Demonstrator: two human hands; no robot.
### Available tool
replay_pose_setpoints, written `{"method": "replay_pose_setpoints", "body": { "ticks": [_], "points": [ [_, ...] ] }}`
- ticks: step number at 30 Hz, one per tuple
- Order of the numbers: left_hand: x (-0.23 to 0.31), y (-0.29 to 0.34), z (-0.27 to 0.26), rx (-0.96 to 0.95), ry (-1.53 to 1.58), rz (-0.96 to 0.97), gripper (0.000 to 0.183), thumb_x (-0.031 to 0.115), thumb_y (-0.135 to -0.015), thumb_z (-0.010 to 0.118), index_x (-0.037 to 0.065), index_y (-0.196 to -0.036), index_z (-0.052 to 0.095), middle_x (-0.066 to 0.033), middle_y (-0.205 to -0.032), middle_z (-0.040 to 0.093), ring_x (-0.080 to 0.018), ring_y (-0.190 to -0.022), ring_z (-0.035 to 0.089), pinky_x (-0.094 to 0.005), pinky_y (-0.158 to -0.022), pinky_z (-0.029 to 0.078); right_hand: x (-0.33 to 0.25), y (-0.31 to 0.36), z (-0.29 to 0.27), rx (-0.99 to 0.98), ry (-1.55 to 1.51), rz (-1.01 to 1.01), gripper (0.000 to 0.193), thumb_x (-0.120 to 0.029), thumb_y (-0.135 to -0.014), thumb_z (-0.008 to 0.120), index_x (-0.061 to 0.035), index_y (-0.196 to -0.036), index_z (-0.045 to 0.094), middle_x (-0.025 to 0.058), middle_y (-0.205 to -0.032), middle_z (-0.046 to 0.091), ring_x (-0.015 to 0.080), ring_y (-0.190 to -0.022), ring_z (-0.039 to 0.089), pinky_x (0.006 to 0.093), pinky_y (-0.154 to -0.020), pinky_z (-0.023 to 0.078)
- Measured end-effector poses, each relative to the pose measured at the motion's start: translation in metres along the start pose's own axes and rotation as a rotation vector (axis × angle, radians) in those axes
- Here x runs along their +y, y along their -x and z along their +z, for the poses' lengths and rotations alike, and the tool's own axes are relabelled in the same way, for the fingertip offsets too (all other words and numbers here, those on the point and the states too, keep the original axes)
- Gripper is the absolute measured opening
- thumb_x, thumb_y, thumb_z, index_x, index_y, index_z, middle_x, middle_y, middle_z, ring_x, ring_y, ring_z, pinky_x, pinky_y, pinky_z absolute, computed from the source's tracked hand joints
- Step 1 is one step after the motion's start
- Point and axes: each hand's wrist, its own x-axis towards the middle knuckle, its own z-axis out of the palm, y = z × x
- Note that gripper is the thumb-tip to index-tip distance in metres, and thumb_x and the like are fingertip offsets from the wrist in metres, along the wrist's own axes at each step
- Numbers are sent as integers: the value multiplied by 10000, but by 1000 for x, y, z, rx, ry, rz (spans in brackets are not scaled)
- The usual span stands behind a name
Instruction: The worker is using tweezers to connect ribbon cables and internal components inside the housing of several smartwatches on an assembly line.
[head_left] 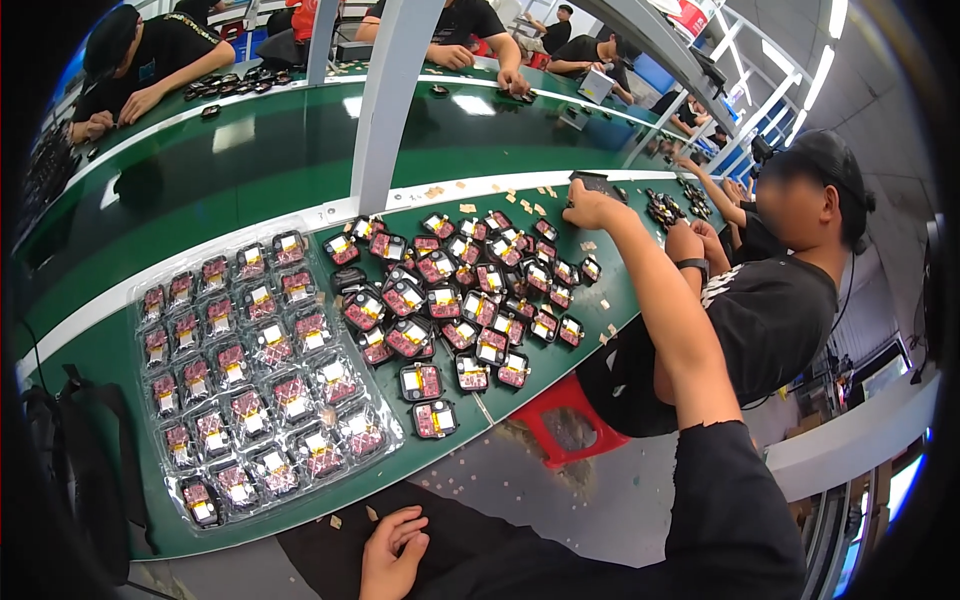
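My right arm stretches far over the green table. My right hand (592,208) has its fingers closed at the near edge of a dark, flat, rectangular thing (592,181), whose kind is unclear. My left hand (394,556) hangs low before the table edge, fingers loosely curled, with nothing visible in it. Between them lies a heap of small black-cased electronic modules (490,280) with reddish boards, white labels and yellow strips. To the left a clear plastic blister tray (362,385) holds rows of the same modules, one to a pocket.
A grey post (385,120) rises at the table's far edge, with a green conveyor belt (260,150) behind it. On the right a co-worker (765,290) sits near a red stool (570,425). A black bag with a strap (110,440) lies at left. Small paper bits (468,208) are scattered about.
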Motion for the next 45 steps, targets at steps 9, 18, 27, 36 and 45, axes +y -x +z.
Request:
{"method": "replay_pose_setpoints", "body": {
  "ticks": [9,18,27,36,45],
  "points": [
    [-2,0,0,-1,-11,-14,377,121,-987,628,8,-1337,546,-135,-1206,662,-162,-1137,599,-264,-986,438,19,-5,-29,164,-110,-72,393,-306,-879,556,-40,-1155,647,241,-1124,688,382,-1036,665,433,-885,517],
    [-1,-3,-1,-5,-6,-15,364,124,-988,628,16,-1327,555,-125,-1201,666,-160,-1132,602,-262,-976,440,63,-15,8,183,23,248,505,-348,-867,575,-110,-1312,563,242,-1242,646,412,-1150,623,481,-990,489],
    [-2,-4,0,3,-31,-1,352,128,-987,632,26,-1317,561,-122,-1192,668,-166,-1135,609,-268,-971,451,62,-7,29,250,-80,273,564,-354,-873,675,-88,-1332,484,245,-1226,646,415,-1138,625,472,-974,495],
    [-6,-2,0,14,-12,1,345,86,-978,636,25,-1310,561,-125,-1203,663,-183,-1161,615,-282,-965,473,41,6,21,171,-82,191,557,-357,-797,673,-21,-1225,553,267,-1158,662,416,-1110,631,447,-948,496],
    [-6,-3,-1,7,-65,24,335,77,-977,632,22,-1301,566,-118,-1177,673,-173,-1131,628,-285,-951,483,-91,65,-26,348,-333,-271,416,-288,-843,661,-15,-1125,520,255,-970,686,414,-917,675,483,-817,516]
  ]
}}
